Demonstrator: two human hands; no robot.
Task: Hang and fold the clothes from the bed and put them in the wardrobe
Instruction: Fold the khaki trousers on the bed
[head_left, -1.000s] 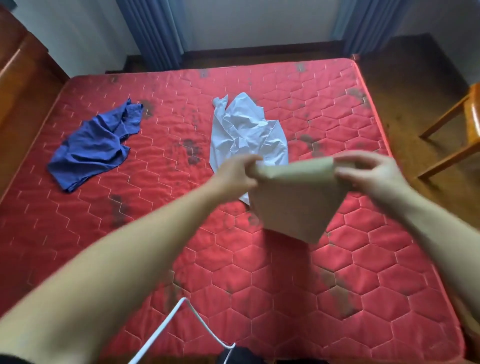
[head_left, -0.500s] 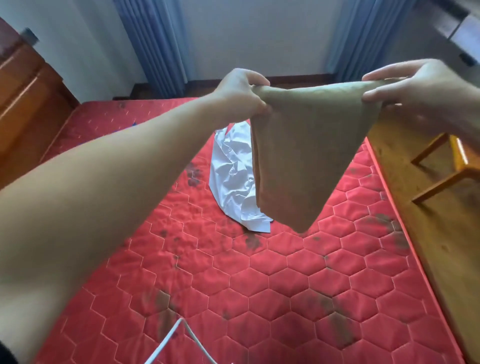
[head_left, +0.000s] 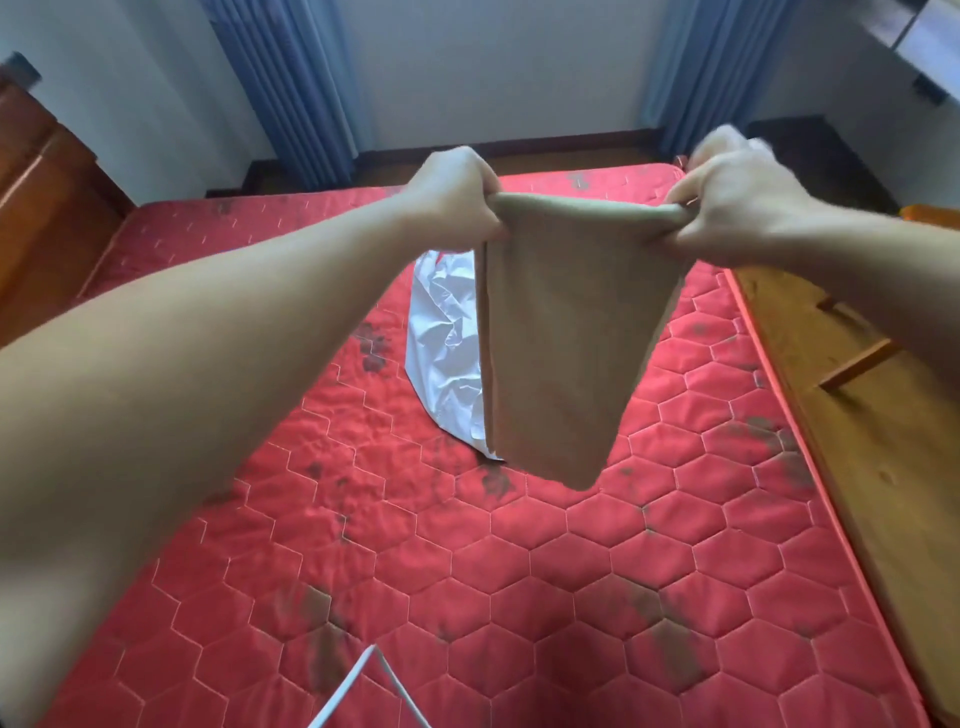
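White hanger at near edge, untouched. Left hand and right hand now fist-clenched on tan garment's top corners, stretched taut, raised above red mattress; fold under way. White shirt waits behind.

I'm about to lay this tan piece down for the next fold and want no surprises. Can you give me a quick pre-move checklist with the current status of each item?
1. Left hand grips the top corner of the tan garment: ok.
2. Right hand grips the other top corner: ok.
3. Top edge pulled straight between the hands: ok.
4. Garment hangs free above the red mattress: ok.
5. Landing spot free of the white shirt and white hanger: ok, bare quilting lies between them.
6. Layers aligned at the back: cannot tell.
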